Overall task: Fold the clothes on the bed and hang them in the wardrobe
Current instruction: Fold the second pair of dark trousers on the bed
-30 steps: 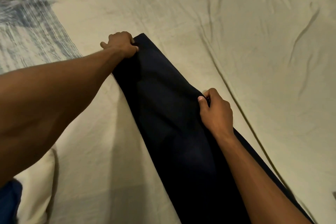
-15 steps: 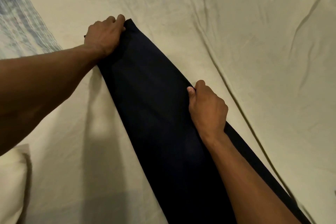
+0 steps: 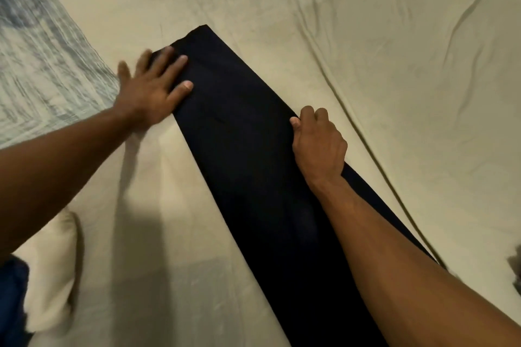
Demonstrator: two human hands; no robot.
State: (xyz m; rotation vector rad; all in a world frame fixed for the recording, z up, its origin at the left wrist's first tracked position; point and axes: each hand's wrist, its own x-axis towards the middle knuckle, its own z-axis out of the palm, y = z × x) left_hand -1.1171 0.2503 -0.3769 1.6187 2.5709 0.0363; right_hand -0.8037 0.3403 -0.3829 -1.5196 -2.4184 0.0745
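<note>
Hands (image 3: 149,90) (image 3: 318,144) on dark trousers (image 3: 242,149); no writing legible.

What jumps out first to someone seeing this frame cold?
The long dark navy garment, laid as a narrow strip running diagonally across the beige bedsheet. Next, the two bare hands on it: the left hand pressing flat with spread fingers near its far end, the right hand pinching its right edge at mid-length. A blue-streaked white cloth lies at upper left.

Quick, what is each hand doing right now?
Left hand: open, fingers spread flat, pressing on the dark garment.
Right hand: closed, gripping the garment's right edge.
</note>
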